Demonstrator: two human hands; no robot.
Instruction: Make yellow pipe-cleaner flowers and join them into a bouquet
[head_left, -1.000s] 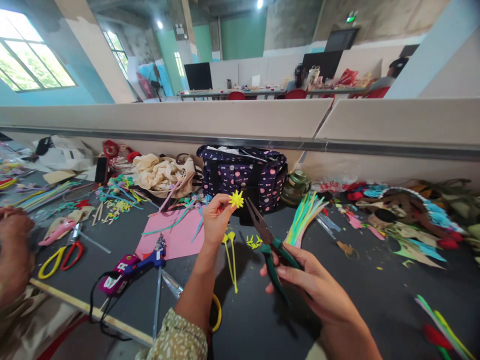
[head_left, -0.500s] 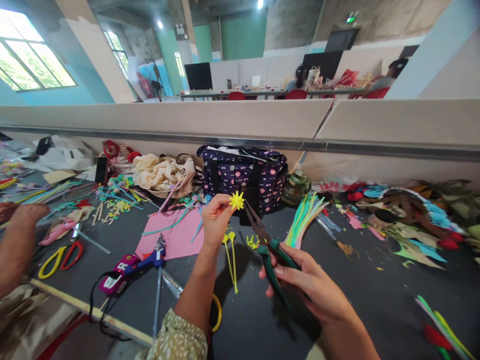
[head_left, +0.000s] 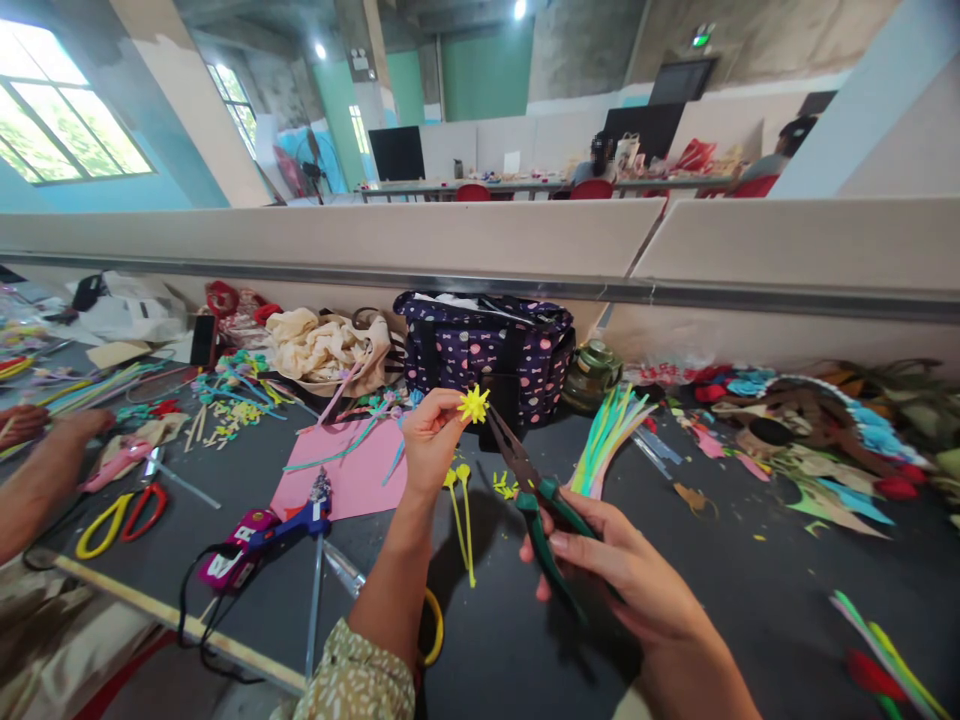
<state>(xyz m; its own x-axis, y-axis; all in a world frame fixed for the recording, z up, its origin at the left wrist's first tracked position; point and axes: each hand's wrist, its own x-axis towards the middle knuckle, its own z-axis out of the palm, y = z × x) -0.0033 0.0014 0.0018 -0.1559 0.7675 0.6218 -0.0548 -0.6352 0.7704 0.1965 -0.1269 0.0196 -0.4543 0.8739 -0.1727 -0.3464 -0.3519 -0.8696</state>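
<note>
A left hand [head_left: 431, 440] pinches a yellow flower [head_left: 473, 404] above the table [head_left: 750, 600]; the right hand [head_left: 630, 575] clasps green pliers [head_left: 536, 492], tips at the flower's five o'clock, handle ends hidden in the fist.

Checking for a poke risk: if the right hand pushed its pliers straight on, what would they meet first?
Probably the yellow flower pinched in the left hand; the pliers in the right hand point at it, depth unclear.
</note>
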